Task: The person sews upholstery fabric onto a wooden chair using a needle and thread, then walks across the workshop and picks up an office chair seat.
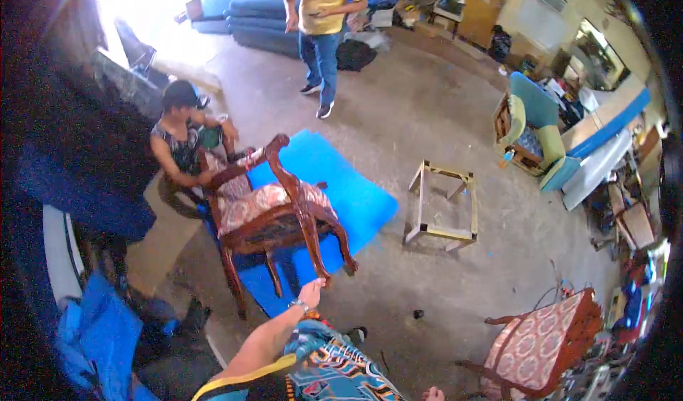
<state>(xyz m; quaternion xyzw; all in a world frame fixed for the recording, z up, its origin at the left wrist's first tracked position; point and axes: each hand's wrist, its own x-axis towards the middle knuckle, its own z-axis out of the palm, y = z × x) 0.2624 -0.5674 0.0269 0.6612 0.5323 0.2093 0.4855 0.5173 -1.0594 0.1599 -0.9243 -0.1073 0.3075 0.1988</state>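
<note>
**Carved chair tipped over blue mat, leg held by one hand**

A carved dark-wood armchair w/ floral red-and-cream upholstery [274, 212] is seen tilted on its side over a blue foam mat [356, 194] spread on the concrete floor [420, 123]. The left hand [311, 292] is stretched fwd from the lower edge, forearm bare, a bracelet at the wrist; its fingers are closed round the tip of one front chair leg. The right hand [432, 394] is barely caught at the bottom edge; open or closed cannot be told.

On the chair's far side, a crouching person in a dark cap [181, 145] is seen gripping the backrest frame. A standing person in a yellow shirt and jeans [324, 31] is farther back. A bare pale-wood stool frame [442, 205] is set right of the mat, apart from it. A second floral-upholstered wooden chair [541, 344] lies at lower right.
</note>
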